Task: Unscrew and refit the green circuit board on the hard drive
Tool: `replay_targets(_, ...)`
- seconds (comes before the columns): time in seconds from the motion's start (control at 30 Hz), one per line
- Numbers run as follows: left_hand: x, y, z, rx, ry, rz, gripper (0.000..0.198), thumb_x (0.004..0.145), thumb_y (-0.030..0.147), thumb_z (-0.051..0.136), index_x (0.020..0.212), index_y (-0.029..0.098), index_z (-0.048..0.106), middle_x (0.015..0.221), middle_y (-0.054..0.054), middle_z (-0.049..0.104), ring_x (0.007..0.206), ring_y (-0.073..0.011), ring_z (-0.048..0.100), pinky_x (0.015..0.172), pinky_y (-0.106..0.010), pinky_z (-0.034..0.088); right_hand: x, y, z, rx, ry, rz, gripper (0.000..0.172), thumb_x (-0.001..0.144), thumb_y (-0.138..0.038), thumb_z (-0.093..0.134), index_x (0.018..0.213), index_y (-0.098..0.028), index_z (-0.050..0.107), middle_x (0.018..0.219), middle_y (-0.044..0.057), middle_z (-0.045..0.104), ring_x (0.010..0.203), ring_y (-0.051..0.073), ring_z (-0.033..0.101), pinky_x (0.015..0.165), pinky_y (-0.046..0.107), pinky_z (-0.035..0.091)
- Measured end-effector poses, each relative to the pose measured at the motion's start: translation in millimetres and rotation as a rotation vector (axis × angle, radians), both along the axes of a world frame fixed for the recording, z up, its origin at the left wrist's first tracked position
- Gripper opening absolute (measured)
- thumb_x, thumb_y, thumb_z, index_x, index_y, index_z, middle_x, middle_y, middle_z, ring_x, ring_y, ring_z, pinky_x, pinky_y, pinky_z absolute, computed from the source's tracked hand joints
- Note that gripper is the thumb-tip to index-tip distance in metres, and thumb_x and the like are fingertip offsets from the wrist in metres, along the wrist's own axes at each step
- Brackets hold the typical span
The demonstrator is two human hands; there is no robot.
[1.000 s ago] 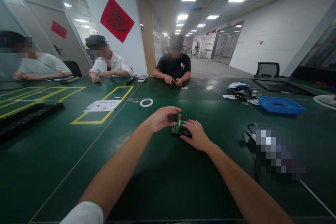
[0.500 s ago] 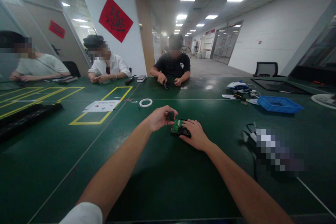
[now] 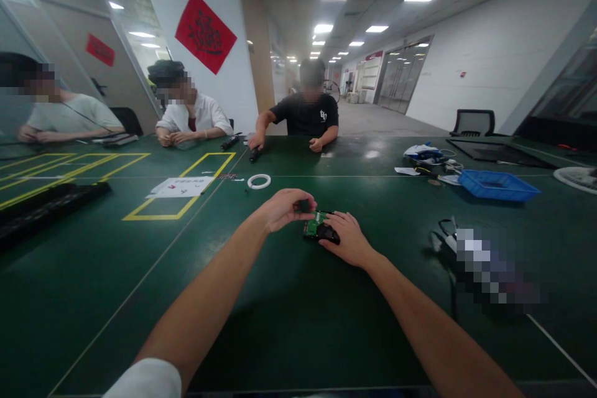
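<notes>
A hard drive [image 3: 313, 228] lies on the green table in front of me, its green circuit board and a round black part facing up. My right hand [image 3: 346, 237] grips its right side, the thumb along the near edge and the fingers over the top. Just above the drive's far left corner, my left hand [image 3: 286, 208] pinches a small dark flat piece [image 3: 305, 205] between thumb and fingers. What that piece is exactly, I cannot make out. The right fingers hide part of the drive.
A white ring [image 3: 259, 182] and a paper sheet [image 3: 181, 187] lie to the left. On the right are a blue tray [image 3: 499, 185], cables and a pixelated object [image 3: 489, 264]. Across the table, a person in black [image 3: 305, 112] holds a dark tool [image 3: 254, 154]; two others sit left.
The small dark piece in my left hand has tilted slightly lower, while my right hand stays on the drive. Opposite, the person's hand with the dark tool has moved left.
</notes>
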State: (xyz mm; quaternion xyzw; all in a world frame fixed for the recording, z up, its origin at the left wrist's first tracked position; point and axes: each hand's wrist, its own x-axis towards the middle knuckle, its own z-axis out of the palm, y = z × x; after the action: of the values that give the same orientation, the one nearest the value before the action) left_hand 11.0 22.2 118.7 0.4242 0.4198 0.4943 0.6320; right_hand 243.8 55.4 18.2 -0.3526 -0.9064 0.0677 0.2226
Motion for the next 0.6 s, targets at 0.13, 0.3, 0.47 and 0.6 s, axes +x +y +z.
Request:
replay_targets(0.13, 3, -2, 2.2, 0.038, 0.02, 0.041, 0.011, 0.082, 0.02, 0.072, 0.088, 0.011, 0.071, 0.086, -0.008, 0.066, 0.081, -0.0171, 0.065, 0.081, -0.043, 0.062, 0, 0, -0.3, 0.001, 0.006, -0.005, 0.05, 0.088, -0.051, 0.065, 0.13, -0.023, 0.06, 0.144, 0.011, 0.056, 0.14, 0.033, 0.042, 0.118, 0.062, 0.022)
replay_targets(0.3, 5, -6, 5.4, 0.048, 0.012, 0.018, 0.014, 0.083, 0.02, 0.073, 0.092, 0.012, 0.068, 0.086, -0.009, 0.068, 0.086, -0.0195, 0.068, 0.077, -0.039, 0.062, -1, 0, -0.6, 0.002, 0.007, -0.002, 0.05, 0.088, -0.049, 0.066, 0.13, -0.024, 0.06, 0.144, 0.011, 0.056, 0.14, 0.034, 0.042, 0.118, 0.062, 0.023)
replay_targets(0.47, 9, -7, 2.3, 0.027, -0.015, -0.024, 0.017, 0.086, 0.023, 0.071, 0.096, 0.012, 0.063, 0.095, -0.015, 0.073, 0.089, -0.0221, 0.07, 0.073, -0.034, 0.061, -1, -1, 0.1, -0.002, 0.005, -0.001, 0.05, 0.088, -0.048, 0.066, 0.131, -0.024, 0.059, 0.145, 0.011, 0.056, 0.14, 0.033, 0.042, 0.118, 0.062, 0.022)
replay_targets(0.6, 13, -2, -4.2, 0.006, -0.067, -0.005, 0.014, 0.088, 0.024, 0.066, 0.094, 0.012, 0.062, 0.102, -0.02, 0.073, 0.089, -0.0238, 0.072, 0.067, -0.031, 0.059, -1, -2, 1.8, -0.009, 0.005, -0.007, 0.05, 0.088, -0.049, 0.065, 0.132, -0.024, 0.059, 0.145, 0.01, 0.055, 0.14, 0.033, 0.042, 0.118, 0.063, 0.022)
